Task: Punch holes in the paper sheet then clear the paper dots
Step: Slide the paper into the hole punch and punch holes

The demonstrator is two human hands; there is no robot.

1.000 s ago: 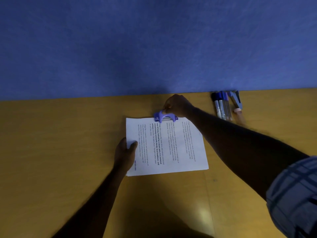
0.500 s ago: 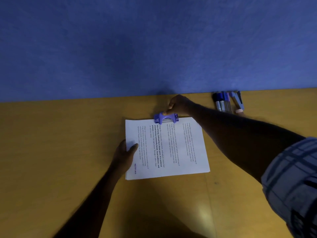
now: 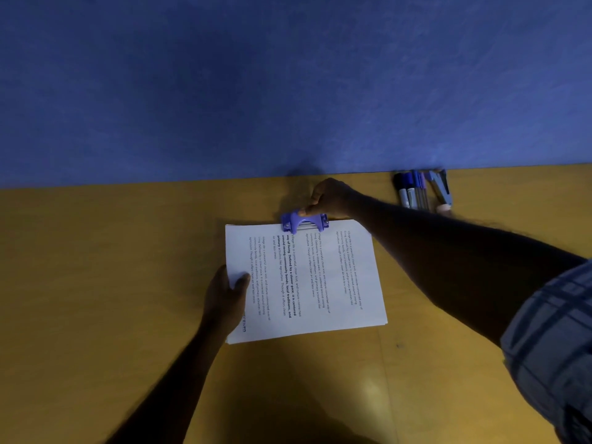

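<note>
The printed paper sheet [image 3: 307, 277] lies flat on the counter [image 3: 112, 283], its far edge fed into the purple hole punch [image 3: 304, 222]. The right hand [image 3: 331, 198] has its fingers closed on the punch; the left hand [image 3: 229, 296] pins the sheet's near-left edge, fingers spread flat. Press straight down firmly, keeping the sheet square and fully seated.

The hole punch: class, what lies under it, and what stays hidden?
The far edge of the paper sheet sits in the purple hole punch, pressed by the right hand. Any holes or dots are covered.
</note>
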